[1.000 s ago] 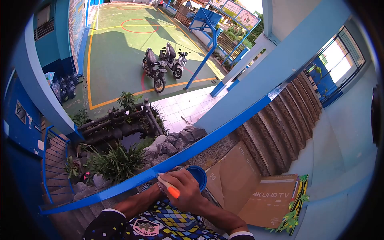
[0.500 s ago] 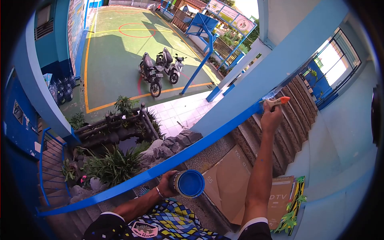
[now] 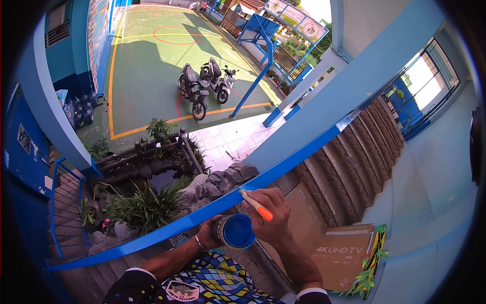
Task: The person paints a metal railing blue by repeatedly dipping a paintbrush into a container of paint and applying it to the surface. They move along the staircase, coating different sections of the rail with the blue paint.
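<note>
My left hand (image 3: 208, 232) is wrapped round the side of a paint can (image 3: 238, 231), its open top showing bright blue paint. In my right hand (image 3: 271, 213) is a paintbrush (image 3: 256, 204) with a pale handle and an orange end. The brush head points up and left, close to the blue top of the railing wall (image 3: 202, 215); whether it touches is hard to tell. Fresh-looking blue covers the railing from the lower left up to a pale whitish patch (image 3: 346, 122) near the upper stairs.
Brown stairs (image 3: 364, 147) rise to the right beyond the railing. Flattened cardboard boxes (image 3: 336, 251) lie on the steps below my right arm. Across the railing are rocks (image 3: 217, 183), plants (image 3: 144, 205) and a pond; two motorbikes (image 3: 195, 93) stand on the court.
My right hand has come down and left with the paintbrush, from the upper railing to just beside the paint can. My left hand and the can have shifted only slightly.
</note>
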Tool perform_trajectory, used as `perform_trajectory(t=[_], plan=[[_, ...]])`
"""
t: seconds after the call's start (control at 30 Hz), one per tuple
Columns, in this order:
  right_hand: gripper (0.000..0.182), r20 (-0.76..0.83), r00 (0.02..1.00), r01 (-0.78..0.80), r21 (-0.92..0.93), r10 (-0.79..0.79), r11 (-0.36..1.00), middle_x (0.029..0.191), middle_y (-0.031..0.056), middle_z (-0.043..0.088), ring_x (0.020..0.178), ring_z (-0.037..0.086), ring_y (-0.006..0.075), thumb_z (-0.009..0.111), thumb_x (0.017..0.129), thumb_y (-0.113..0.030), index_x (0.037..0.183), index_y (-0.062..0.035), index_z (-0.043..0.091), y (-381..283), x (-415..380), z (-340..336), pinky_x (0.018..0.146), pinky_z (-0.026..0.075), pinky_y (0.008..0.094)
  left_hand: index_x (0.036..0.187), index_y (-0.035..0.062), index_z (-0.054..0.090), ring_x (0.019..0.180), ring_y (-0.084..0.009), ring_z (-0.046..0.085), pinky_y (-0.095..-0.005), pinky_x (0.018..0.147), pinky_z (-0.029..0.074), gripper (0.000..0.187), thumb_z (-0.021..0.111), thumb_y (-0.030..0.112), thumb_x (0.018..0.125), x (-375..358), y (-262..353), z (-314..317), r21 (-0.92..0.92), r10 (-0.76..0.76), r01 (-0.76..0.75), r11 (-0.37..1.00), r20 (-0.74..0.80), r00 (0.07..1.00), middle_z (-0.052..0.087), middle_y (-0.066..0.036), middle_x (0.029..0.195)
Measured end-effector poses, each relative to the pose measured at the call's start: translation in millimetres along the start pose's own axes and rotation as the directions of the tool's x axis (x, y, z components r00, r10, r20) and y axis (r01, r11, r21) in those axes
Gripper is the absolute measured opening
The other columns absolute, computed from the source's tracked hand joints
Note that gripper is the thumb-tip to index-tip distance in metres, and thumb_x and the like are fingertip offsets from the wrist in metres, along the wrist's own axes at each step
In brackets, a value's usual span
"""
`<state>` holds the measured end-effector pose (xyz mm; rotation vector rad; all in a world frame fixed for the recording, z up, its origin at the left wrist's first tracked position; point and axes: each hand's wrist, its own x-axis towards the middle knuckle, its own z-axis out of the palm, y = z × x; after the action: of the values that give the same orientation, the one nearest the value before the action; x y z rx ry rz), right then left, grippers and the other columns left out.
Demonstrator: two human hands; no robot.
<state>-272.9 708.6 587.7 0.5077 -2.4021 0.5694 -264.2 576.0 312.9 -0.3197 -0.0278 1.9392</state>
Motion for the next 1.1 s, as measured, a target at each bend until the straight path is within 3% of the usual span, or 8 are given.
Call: perform_trajectory(t=[0.07,0.2,0.37,0.43,0.53,0.6,0.77,1.1], plan=[[0.021,-0.003,0.991,-0.132,0.230,0.136,0.964,0.099,0.0109,0.073,0.083,0.071,0.0245,0.082,0.089,-0.009,0.108,-0.0022,0.077,-1,2,0,0.075,0.057,0.0380,0.127,0.0093,0.072,0.108,-0.0279,0.074,-0.0521,0.102,0.056,0.048,0.064,0.046,0.097,1,0,1,-0.009,-0.020,0.020,1.000,0.010,1.000,0.078,-0.009,0.121],[0.021,-0.081,0.782,-0.600,0.172,0.618,0.782,0.093,0.0114,0.077,0.084,0.073,0.0162,0.080,0.094,-0.011,0.109,0.0029,0.076,72,49,-37,0.075,0.057,0.0320,0.126,0.0090,0.072,0.107,-0.0282,0.074,-0.0521,0.102,0.056,0.048,0.064,0.046,0.096,11,-1,-12,-0.034,-0.047,0.049,0.998,0.044,0.998,0.078,-0.010,0.120],[0.025,-0.430,0.718,-0.647,-0.119,0.548,0.754,0.099,0.0137,0.078,0.090,0.075,0.0227,0.078,0.096,-0.016,0.112,0.0028,0.077,201,98,-122,0.081,0.057,0.0368,0.131,0.0079,0.070,0.109,-0.0285,0.074,-0.0515,0.104,0.055,0.052,0.064,0.045,0.095,3,-3,-6,-0.020,-0.037,0.038,0.999,0.077,0.996,0.077,-0.011,0.122],[0.026,-0.517,0.694,-0.680,-0.242,0.500,0.693,0.104,0.0157,0.078,0.094,0.076,0.0273,0.076,0.097,-0.018,0.116,0.0004,0.076,209,115,-144,0.084,0.057,0.0403,0.134,0.0075,0.068,0.111,-0.0286,0.074,-0.0516,0.104,0.055,0.054,0.064,0.045,0.095,1,-3,-6,-0.013,-0.033,0.035,0.999,0.099,0.995,0.077,-0.011,0.123],[0.024,-0.554,0.735,-0.611,-0.292,0.390,0.736,0.108,0.0145,0.075,0.103,0.073,0.0305,0.075,0.098,-0.016,0.118,-0.0021,0.075,218,119,-145,0.086,0.057,0.0430,0.138,0.0075,0.066,0.112,-0.0286,0.074,-0.0519,0.105,0.055,0.056,0.063,0.044,0.096,-5,-3,-4,-0.012,-0.027,0.029,1.000,0.123,0.992,0.076,-0.012,0.126],[0.021,-0.493,0.834,-0.447,-0.339,0.248,0.828,0.107,0.0130,0.073,0.104,0.071,0.0311,0.075,0.098,-0.014,0.116,-0.0028,0.075,202,107,-125,0.087,0.056,0.0439,0.140,0.0081,0.064,0.113,-0.0285,0.073,-0.0522,0.105,0.055,0.056,0.062,0.044,0.097,-2,-2,-12,-0.030,-0.021,0.025,0.999,0.146,0.989,0.075,-0.012,0.127],[0.023,-0.183,0.983,-0.061,-0.430,-0.021,0.901,0.106,0.0122,0.067,0.096,0.063,0.0312,0.075,0.088,-0.002,0.111,-0.0048,0.075,95,54,-32,0.083,0.053,0.0448,0.144,0.0082,0.061,0.115,-0.0279,0.073,-0.0522,0.106,0.055,0.055,0.058,0.043,0.101,-3,0,-20,-0.023,-0.013,0.017,1.000,0.135,0.991,0.074,-0.011,0.131],[0.042,0.154,0.988,0.003,-0.144,0.019,0.990,0.103,0.0092,0.064,0.093,0.061,0.0284,0.079,0.079,-0.003,0.121,-0.0090,0.077,-76,-35,69,0.080,0.051,0.0417,0.138,0.0089,0.064,0.116,-0.0277,0.072,-0.0527,0.106,0.054,0.051,0.058,0.045,0.102,-7,4,-21,0.004,0.024,-0.024,1.000,0.064,0.998,0.073,-0.010,0.132]])
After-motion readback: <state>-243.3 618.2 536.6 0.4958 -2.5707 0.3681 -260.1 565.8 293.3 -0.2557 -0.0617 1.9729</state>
